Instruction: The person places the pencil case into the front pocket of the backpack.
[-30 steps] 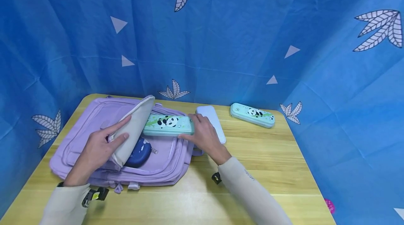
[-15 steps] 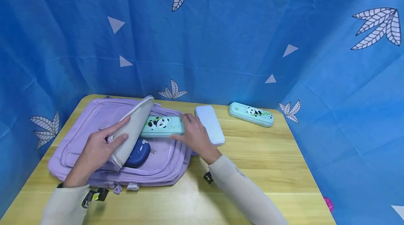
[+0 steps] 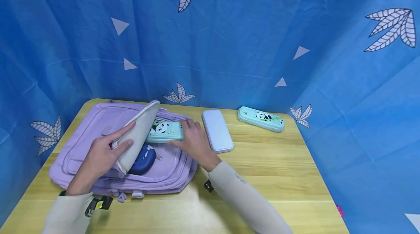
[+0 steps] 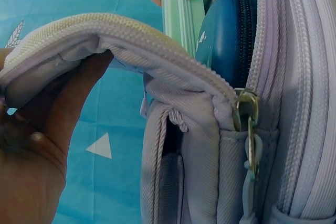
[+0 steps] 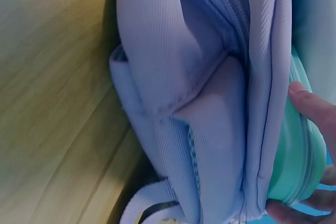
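A lilac backpack (image 3: 88,132) lies flat on the table with its front pocket unzipped. My left hand (image 3: 104,151) pinches the raised pale pocket flap (image 3: 139,132) between thumb and fingers. In my right hand (image 3: 196,140) is the right end of a mint-green panda pencil case (image 3: 167,132), thumb on the near side and fingers over the far side. The left end of this case is hidden behind the flap. Below it in the pocket sits a dark blue zipped case (image 3: 143,159), partly covered by the flap; the left wrist view shows its zip (image 4: 245,40).
A pale lavender flat case (image 3: 218,131) lies right of the backpack. Farther right, near the back edge, is a second mint panda pencil case (image 3: 261,119). Blue patterned curtain (image 3: 229,44) encloses the wooden table (image 3: 262,175) at the back and sides.
My right hand has moved left, sliding the panda pencil case further under the flap, and the lavender case now shows fully. The left hand keeps its hold on the flap.
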`<state>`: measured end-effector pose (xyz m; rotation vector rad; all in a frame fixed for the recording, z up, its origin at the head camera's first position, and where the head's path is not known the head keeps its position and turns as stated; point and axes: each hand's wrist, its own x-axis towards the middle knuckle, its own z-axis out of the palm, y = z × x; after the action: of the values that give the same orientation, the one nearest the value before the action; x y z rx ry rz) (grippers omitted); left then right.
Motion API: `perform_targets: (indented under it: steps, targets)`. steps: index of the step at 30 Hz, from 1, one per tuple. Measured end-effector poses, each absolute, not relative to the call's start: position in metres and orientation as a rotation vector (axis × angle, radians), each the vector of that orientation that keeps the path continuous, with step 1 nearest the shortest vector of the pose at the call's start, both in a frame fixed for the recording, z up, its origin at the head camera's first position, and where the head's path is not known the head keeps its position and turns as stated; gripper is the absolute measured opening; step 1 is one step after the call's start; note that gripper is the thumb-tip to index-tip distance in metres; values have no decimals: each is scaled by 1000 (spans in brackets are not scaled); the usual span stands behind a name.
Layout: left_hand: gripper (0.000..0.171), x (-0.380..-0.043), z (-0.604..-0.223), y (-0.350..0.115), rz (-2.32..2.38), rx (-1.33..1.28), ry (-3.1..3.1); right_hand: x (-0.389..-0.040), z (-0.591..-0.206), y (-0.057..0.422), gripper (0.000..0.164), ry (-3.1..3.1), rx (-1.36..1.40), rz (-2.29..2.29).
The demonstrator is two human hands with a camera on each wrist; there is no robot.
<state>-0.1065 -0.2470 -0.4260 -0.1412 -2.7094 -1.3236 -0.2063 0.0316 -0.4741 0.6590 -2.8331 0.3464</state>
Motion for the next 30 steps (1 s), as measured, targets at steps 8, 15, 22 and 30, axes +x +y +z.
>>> perform_targets:
  steps: [8, 15, 22, 30]
  targets:
    - [55, -105, -425, -247, -1328, -118, -2716, -209, -474, 31, 98, -2882, 687, 341]
    - [54, -104, -425, -247, -1319, -118, -2710, -214, -470, 46, 93, -2939, 785, 538]
    - [54, -105, -426, -247, -1318, -115, -2717, -214, -473, 65, 87, -2884, 845, 650]
    - [54, -107, -427, -248, -1327, -103, -2719, -215, -484, 84, 80, -2718, 958, 699]
